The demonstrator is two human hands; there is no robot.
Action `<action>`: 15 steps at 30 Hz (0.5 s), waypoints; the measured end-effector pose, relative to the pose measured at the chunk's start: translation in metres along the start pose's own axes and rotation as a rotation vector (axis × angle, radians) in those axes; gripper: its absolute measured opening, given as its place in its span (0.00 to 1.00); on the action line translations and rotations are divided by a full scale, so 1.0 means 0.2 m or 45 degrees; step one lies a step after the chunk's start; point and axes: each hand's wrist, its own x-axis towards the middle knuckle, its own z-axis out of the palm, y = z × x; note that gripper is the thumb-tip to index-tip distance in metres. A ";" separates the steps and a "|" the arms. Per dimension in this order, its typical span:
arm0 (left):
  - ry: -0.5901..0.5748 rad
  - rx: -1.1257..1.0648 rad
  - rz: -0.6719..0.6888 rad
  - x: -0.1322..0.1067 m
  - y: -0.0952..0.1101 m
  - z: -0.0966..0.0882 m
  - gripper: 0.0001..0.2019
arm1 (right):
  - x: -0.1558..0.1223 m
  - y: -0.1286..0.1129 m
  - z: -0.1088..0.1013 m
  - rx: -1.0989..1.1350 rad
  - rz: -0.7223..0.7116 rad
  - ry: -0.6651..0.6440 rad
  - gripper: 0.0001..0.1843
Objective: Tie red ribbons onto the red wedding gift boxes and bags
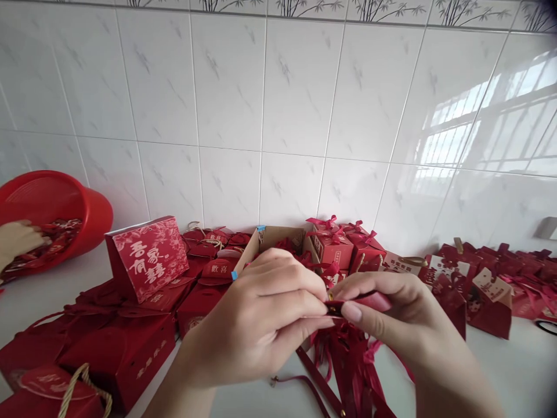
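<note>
My left hand (261,313) and my right hand (398,313) meet at the centre, both closed in a pinch. Between their fingertips is a dark red strap (334,309) with small gold-coloured metal bits. My left fingers cover part of it, and its far end is hidden. Below the hands lie a loose dark red strap (314,371) with gold studs and a heap of red ribbons (354,366). Just behind my hands stands an open cardboard box (247,255) with red pieces inside.
Red gift boxes (126,354) with rope handles crowd the left. Ribbon-tied boxes (333,247) stand behind my right hand, and more red boxes (489,302) line the right. Another person's hand (21,241) reaches into a tipped red bucket (98,215). A tiled wall (226,98) rises behind.
</note>
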 end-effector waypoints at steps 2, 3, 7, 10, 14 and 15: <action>-0.025 0.018 -0.007 0.01 0.00 0.00 0.04 | 0.01 0.00 0.01 -0.064 0.020 0.061 0.04; -0.035 -0.004 -0.018 0.01 0.00 0.00 0.04 | 0.01 0.00 0.02 -0.086 0.024 0.092 0.04; -0.091 -0.191 -0.090 0.01 -0.03 0.00 0.05 | 0.02 0.00 0.04 -0.142 -0.034 0.168 0.05; -0.150 -0.247 -0.153 0.01 -0.05 0.00 0.03 | 0.03 0.00 0.02 -0.163 -0.085 0.235 0.04; -0.159 -0.234 -0.171 0.01 -0.07 0.01 0.02 | 0.02 0.02 0.00 -0.197 -0.100 0.115 0.10; -0.159 -0.225 -0.171 0.01 -0.07 0.01 0.02 | 0.02 0.02 0.00 -0.219 -0.118 0.104 0.10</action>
